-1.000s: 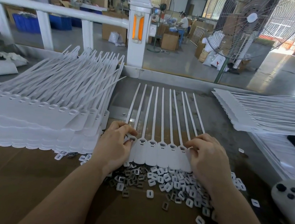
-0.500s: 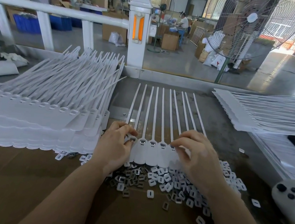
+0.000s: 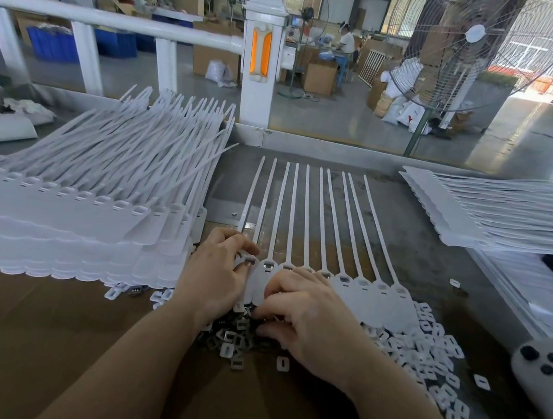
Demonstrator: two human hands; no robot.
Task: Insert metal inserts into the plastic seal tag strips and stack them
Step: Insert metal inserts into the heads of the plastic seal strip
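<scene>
A white seal tag strip (image 3: 375, 299) of several joined tags lies flat in front of me, tails pointing away. Its sockets near the heads show metal inserts. My left hand (image 3: 215, 278) rests on the strip's left end, thumb and fingers pinching the leftmost tags. My right hand (image 3: 307, 319) lies over the strip's near edge left of centre, fingers curled down into the pile of dark metal inserts (image 3: 232, 342); what its fingertips hold is hidden. White plastic caps (image 3: 424, 353) lie heaped under the strip's right side.
A tall stack of tag strips (image 3: 60, 215) fills the left of the table. Another stack (image 3: 495, 213) lies at the right, tails pointing right. A grey device with dark buttons (image 3: 546, 371) sits at the right edge. Brown cardboard (image 3: 29, 336) covers the near tabletop.
My right hand has slid left along the strip from its right end and dropped onto the pile of inserts. The left hand has stayed on the strip's left end.
</scene>
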